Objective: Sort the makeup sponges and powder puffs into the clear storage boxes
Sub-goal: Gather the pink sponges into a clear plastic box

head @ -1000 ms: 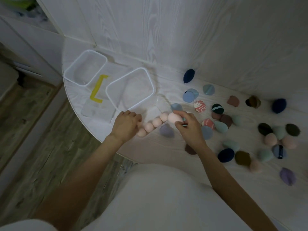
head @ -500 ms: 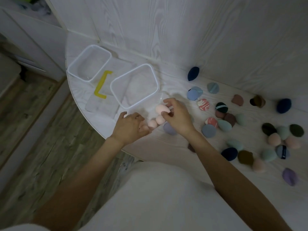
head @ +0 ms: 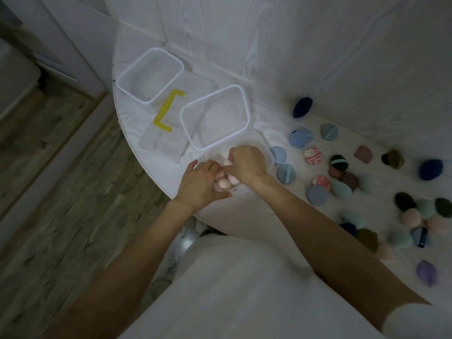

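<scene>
Both forearms reach forward over white wood-grain table (head: 244,216), hands meeting near its front edge, just before nearer clear plastic storage box (head: 215,118)

Left hand (head: 200,182) palm down, fingers curled round cluster of pale pink egg-shaped makeup sponges (head: 223,183)

Right hand (head: 247,162) knuckles up, fingers curled, pinching one pink sponge at top of cluster; hands touching

Sponges mostly hidden; long axis, pointing direction cannot tell

Second clear box (head: 149,77) further left, yellow bracket-shaped strip (head: 166,111) between boxes

Coloured powder puffs (head: 318,194) scattered well right

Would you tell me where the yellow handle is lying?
In the head view, the yellow handle lies on the white table's left part, between the two clear boxes.
</scene>
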